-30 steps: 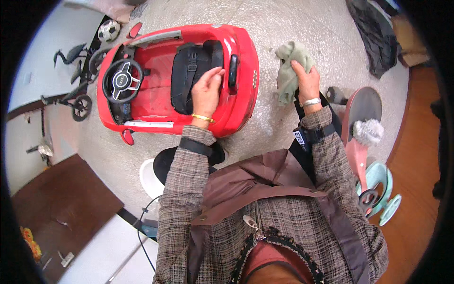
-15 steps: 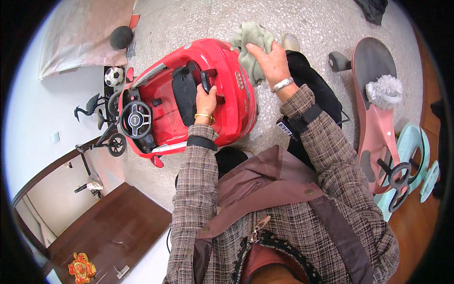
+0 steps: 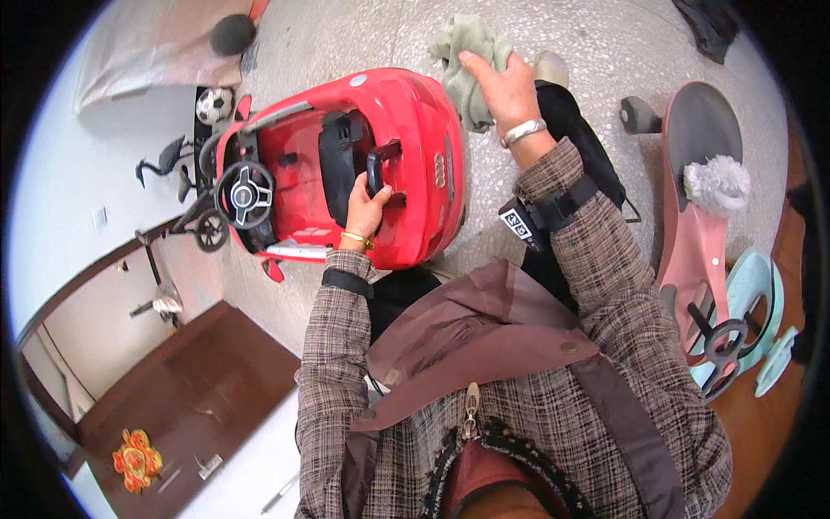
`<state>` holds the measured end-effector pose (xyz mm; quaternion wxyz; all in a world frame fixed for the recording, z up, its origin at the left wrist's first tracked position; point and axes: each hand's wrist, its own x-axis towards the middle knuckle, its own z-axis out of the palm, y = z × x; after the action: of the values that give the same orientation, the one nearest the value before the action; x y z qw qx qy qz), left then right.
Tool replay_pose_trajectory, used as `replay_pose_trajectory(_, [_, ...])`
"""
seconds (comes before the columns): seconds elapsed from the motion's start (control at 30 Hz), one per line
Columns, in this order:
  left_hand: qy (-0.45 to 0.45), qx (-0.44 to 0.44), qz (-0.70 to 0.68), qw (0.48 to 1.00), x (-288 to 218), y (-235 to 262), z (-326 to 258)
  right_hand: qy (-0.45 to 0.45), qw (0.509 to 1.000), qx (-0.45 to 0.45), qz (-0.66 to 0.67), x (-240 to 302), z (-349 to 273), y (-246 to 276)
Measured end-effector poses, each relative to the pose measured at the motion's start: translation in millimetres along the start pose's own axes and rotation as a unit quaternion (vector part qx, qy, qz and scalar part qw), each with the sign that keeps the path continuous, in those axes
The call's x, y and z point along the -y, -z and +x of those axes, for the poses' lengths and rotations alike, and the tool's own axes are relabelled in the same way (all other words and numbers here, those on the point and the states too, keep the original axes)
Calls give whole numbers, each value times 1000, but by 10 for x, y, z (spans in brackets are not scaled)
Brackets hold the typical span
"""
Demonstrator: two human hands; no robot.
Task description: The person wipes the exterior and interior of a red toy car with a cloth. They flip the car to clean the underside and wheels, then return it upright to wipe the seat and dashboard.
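A red ride-on toy car stands on the floor ahead of me, its rear toward my right. My left hand is closed around a black handle behind the car's black seat. Farther left in the cabin is the black steering wheel. My right hand grips a crumpled grey-green cloth, held beyond the rear corner of the car and apart from its body. Part of the cloth hangs down past my fingers, and the fingers beneath it are hidden.
To the right lie a pink-and-grey ride-on swing car with a fluffy white item on it, and a turquoise one. At left are a football, a dark ball, a black bird figure and a brown door.
The view has shifted slightly, and the right hand with the cloth appears a little farther away. My left hand stays on the handle.
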<state>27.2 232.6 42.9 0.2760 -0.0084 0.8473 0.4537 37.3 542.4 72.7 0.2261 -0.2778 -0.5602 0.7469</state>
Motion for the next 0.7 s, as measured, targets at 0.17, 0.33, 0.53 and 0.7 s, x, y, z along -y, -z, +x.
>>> replay_pose_trajectory(0.17, [3,-8,-10,1000,350,174,-393,6,998,63,-25,-83,-74,-186])
replay_pose_trajectory(0.33, [-25,-39,16,999,551,338,-612,-40,992,115,-23,-132,-160,-325])
replay_pose_trajectory(0.53, [-43,-71,108,991,480,287,-850,-129,949,280,-67,-244,-342,-613])
replay_pose_trajectory(0.7, [-127,-55,63,988,294,419,-1141,-195,912,330,-143,-311,-565,-778])
